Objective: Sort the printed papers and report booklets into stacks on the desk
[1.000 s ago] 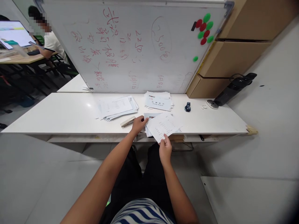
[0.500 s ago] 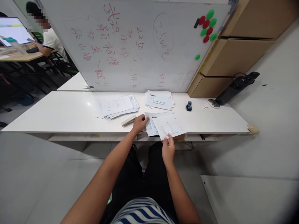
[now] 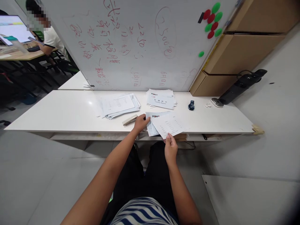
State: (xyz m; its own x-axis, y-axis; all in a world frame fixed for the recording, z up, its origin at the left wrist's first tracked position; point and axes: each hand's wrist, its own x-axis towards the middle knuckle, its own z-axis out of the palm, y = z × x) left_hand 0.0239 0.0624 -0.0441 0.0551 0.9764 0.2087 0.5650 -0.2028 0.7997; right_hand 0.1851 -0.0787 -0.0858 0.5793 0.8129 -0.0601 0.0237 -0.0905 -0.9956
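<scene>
Near the front edge of the white desk (image 3: 70,109), my left hand (image 3: 141,122) pinches the left side of some printed sheets (image 3: 152,129), one with a "PONY" heading. My right hand (image 3: 171,148) grips the lower edge of a white printed sheet (image 3: 169,124) between thumb and fingers. That sheet lies slanted across the others and hides part of them. Just left of my left hand is a light-coloured stapler (image 3: 129,120). Behind my hands rests a stack of printed reports (image 3: 161,99); to its left is a looser pile of papers (image 3: 119,105).
A whiteboard (image 3: 131,68) with red writing and magnets stands behind the desk. Cardboard boxes (image 3: 253,53), a black bottle (image 3: 243,86), a mouse (image 3: 217,102) and a dark blue object (image 3: 191,105) are on the right. Another person (image 3: 52,39) sits at a table far left.
The view has shifted slightly. The sheet in my right hand has moved a little, showing more of the "PONY" heading beneath it. Both hands keep their grip.
</scene>
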